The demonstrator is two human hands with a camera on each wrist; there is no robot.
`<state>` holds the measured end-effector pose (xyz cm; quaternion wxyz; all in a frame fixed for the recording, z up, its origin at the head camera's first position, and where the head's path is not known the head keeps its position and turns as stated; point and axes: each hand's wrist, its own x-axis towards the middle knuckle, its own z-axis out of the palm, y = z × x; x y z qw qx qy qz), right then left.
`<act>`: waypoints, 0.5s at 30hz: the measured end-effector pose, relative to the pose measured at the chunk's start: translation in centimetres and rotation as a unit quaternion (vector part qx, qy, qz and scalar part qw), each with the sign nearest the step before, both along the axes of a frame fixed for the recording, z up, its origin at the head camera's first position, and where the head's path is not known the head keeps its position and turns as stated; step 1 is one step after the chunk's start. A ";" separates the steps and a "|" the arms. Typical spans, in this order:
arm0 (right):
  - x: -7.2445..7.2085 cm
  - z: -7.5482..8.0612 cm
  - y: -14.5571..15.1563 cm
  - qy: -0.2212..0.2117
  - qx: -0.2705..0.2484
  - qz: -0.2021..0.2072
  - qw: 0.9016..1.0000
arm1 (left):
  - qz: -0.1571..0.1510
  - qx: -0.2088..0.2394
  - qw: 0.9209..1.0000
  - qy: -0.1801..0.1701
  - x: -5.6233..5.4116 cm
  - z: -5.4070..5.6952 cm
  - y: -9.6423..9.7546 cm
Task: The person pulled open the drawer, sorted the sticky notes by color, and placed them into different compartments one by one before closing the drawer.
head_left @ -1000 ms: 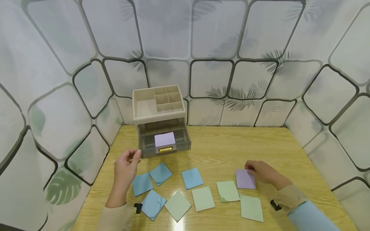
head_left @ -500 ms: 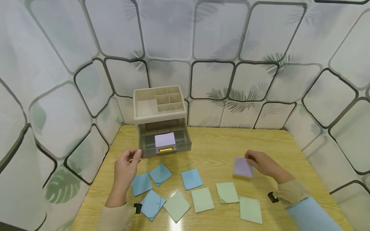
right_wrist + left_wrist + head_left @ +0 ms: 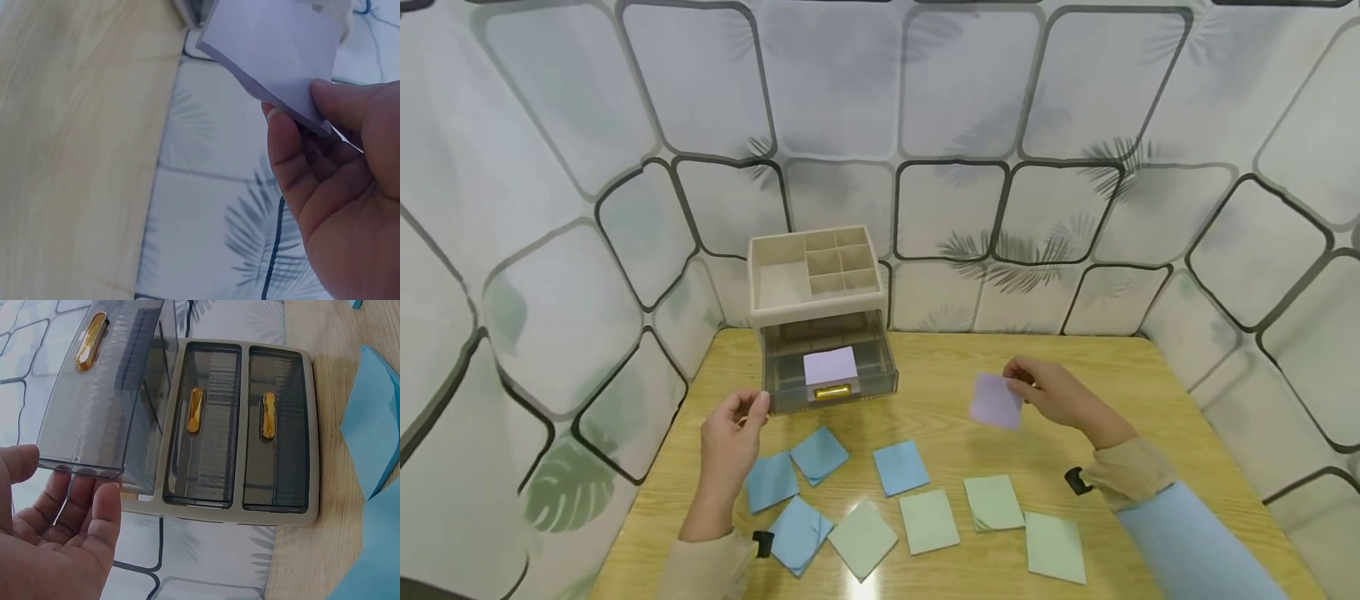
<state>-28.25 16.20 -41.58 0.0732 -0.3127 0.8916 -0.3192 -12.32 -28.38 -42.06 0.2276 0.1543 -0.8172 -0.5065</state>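
Observation:
My right hand pinches a purple sticky note pad by its edge above the table. In the right wrist view, the thumb lies on the pad's face and the fingers behind it. At the pulled-out top drawer of a desk organizer, my left hand holds the front left corner between thumb and fingers. Another purple sticky note pad lies inside this smoky, see-through drawer, behind its gold handle. In the left wrist view, two lower drawers are closed.
Several blue sticky note pads lie on the wooden table in front of the organizer. Several pale green pads lie along the near side. The organizer's top has open compartments. Patterned cloth walls enclose the table.
My right hand has lifted the purple pad off the table and carried it left and away from me, towards the drawer. The left hand stays at the drawer corner.

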 end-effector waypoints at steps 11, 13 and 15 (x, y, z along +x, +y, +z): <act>-1.4 3.6 -4.6 0.033 -0.075 0.023 0.996 | 0.004 0.010 1.000 0.007 -0.1 0.1 0.3; -1.5 4.5 -5.5 0.040 -0.089 0.033 0.995 | 0.005 0.014 1.000 0.004 0.0 0.2 0.4; -1.7 5.4 -6.4 0.043 -0.095 0.040 0.994 | 0.006 0.020 1.000 0.001 0.0 0.2 0.4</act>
